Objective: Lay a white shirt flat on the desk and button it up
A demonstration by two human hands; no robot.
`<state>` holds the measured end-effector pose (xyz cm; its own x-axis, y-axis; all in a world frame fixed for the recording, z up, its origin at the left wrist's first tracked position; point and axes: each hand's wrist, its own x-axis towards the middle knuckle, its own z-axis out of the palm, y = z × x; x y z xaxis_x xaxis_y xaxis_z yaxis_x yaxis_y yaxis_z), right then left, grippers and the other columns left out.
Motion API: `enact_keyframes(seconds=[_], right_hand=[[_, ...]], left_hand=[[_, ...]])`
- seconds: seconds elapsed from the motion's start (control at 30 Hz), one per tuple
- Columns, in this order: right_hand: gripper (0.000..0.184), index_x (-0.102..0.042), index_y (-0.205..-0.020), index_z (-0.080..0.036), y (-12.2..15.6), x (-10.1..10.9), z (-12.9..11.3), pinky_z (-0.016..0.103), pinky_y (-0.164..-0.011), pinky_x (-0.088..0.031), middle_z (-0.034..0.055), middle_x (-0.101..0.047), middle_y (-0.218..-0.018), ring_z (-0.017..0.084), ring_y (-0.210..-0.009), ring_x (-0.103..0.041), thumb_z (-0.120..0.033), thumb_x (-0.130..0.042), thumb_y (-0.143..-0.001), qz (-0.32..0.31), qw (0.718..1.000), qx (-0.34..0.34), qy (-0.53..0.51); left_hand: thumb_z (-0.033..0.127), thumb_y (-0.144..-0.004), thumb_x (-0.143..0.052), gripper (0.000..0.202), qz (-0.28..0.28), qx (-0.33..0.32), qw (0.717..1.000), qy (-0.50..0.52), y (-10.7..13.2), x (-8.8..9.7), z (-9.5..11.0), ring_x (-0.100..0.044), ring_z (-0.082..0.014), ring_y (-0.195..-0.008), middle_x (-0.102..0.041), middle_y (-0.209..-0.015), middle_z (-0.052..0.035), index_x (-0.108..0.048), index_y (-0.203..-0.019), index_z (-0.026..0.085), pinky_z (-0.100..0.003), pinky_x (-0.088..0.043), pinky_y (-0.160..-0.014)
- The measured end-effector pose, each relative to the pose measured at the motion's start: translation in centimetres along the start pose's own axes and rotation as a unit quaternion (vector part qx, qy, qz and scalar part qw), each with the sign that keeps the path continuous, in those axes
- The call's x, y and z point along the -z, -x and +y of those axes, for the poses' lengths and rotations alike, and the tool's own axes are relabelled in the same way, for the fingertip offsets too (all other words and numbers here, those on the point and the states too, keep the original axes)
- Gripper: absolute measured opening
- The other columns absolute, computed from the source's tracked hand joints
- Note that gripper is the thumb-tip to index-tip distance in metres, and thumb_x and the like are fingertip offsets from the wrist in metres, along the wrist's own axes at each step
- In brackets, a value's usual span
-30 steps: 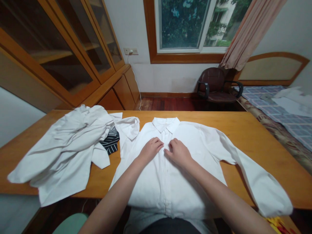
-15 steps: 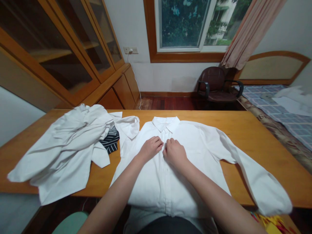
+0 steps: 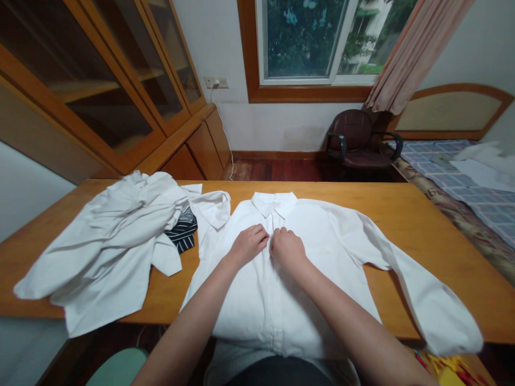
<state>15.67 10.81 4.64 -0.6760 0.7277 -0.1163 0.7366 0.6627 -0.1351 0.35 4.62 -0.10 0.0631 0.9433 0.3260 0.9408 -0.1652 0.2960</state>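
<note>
A white long-sleeved shirt (image 3: 317, 230) lies front up on the wooden table (image 3: 402, 214), its collar at the far edge. One sleeve stretches out to the right and hangs over the near edge; the other is bunched at the upper left. My left hand (image 3: 250, 244) pinches the front placket a little below the collar. Close beside it, my right hand (image 3: 287, 247) has its fingers curled onto the placket from the other side. The fingertips nearly meet, and any button between them is hidden.
A heap of white clothes (image 3: 116, 230) covers the table's left part, with a black-and-white striped cloth (image 3: 183, 231) beneath it. Beyond the table stand a brown armchair (image 3: 354, 139) and a bed (image 3: 462, 177). A green stool (image 3: 116, 367) is below the near left edge.
My right hand has shifted very slightly at the placket, fingers still curled. The left hand stays nearly in place, and the shirt lies as before.
</note>
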Motion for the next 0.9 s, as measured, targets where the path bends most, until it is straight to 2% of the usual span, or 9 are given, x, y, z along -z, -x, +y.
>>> enact_keyframes(seconds=[0.2,0.33,0.5,0.57,0.7,0.8,0.9], right_hand=[[0.019,-0.060,-0.104,-0.013,0.1,-0.5,0.8,0.031,-0.068,-0.048,0.0146,-0.065,-0.099,0.026,-0.091,-0.064,-0.025,-0.054,-0.090,0.021,1.000,0.002,-0.013],[0.017,-0.062,-0.099,-0.015,0.2,-0.9,1.1,0.029,-0.065,-0.043,0.0119,-0.067,-0.096,0.023,-0.085,-0.065,-0.027,-0.053,-0.091,0.038,0.998,-0.008,-0.040],[0.017,-0.067,-0.082,-0.019,-0.3,-1.5,2.2,0.028,-0.063,-0.038,0.0072,-0.070,-0.085,0.019,-0.074,-0.062,-0.026,-0.053,-0.088,0.064,0.982,-0.021,-0.176],[0.015,-0.067,-0.076,-0.019,-0.7,-1.7,3.0,0.027,-0.064,-0.038,0.0046,-0.070,-0.078,0.017,-0.071,-0.061,-0.025,-0.055,-0.084,0.057,0.961,-0.036,-0.270],[0.015,-0.067,-0.071,-0.018,-1.5,-2.2,4.7,0.026,-0.062,-0.038,0.0006,-0.065,-0.065,0.015,-0.064,-0.057,-0.030,-0.060,-0.077,0.019,0.895,-0.048,-0.444],[0.022,-0.065,-0.068,-0.018,-1.9,-2.4,5.5,0.026,-0.055,-0.034,-0.0021,-0.057,-0.056,0.013,-0.053,-0.049,-0.039,-0.061,-0.075,-0.019,0.847,-0.052,-0.529],[0.026,-0.064,-0.068,-0.018,-2.0,-2.1,5.8,0.026,-0.053,-0.034,-0.0027,-0.056,-0.056,0.012,-0.052,-0.046,-0.043,-0.064,-0.073,-0.040,0.805,-0.048,-0.590]], left_hand=[[0.020,-0.094,-0.056,0.009,0.012,-0.016,1.000,-0.015,0.2,-0.1,-0.1,-0.062,-0.0174,-0.086,-0.064,-0.090,-0.0032,-0.064,-0.090,0.020,-0.030,-0.050,-0.075],[0.020,-0.094,-0.055,0.008,0.029,-0.027,0.999,-0.021,0.2,-0.2,-0.1,-0.061,-0.0167,-0.084,-0.064,-0.090,-0.0027,-0.063,-0.091,0.020,-0.030,-0.049,-0.072],[0.021,-0.096,-0.054,0.009,0.061,-0.041,0.997,-0.020,0.2,0.1,0.0,-0.061,-0.0159,-0.081,-0.064,-0.089,-0.0025,-0.062,-0.092,0.020,-0.029,-0.048,-0.069],[0.021,-0.096,-0.054,0.009,0.073,-0.048,0.996,-0.021,0.2,0.2,0.0,-0.061,-0.0158,-0.081,-0.064,-0.088,-0.0027,-0.062,-0.092,0.019,-0.029,-0.048,-0.069],[0.021,-0.097,-0.052,0.011,0.084,-0.065,0.994,-0.024,0.0,0.3,0.1,-0.061,-0.0161,-0.081,-0.064,-0.088,-0.0035,-0.063,-0.094,0.019,-0.029,-0.048,-0.070],[0.022,-0.098,-0.051,0.013,0.072,-0.083,0.993,-0.040,-0.4,0.4,0.2,-0.061,-0.0170,-0.083,-0.064,-0.089,-0.0043,-0.063,-0.094,0.019,-0.030,-0.048,-0.072],[0.024,-0.099,-0.049,0.016,0.051,-0.112,0.990,-0.064,-0.9,0.8,0.1,-0.060,-0.0169,-0.082,-0.064,-0.090,-0.0046,-0.064,-0.095,0.019,-0.030,-0.047,-0.071]])
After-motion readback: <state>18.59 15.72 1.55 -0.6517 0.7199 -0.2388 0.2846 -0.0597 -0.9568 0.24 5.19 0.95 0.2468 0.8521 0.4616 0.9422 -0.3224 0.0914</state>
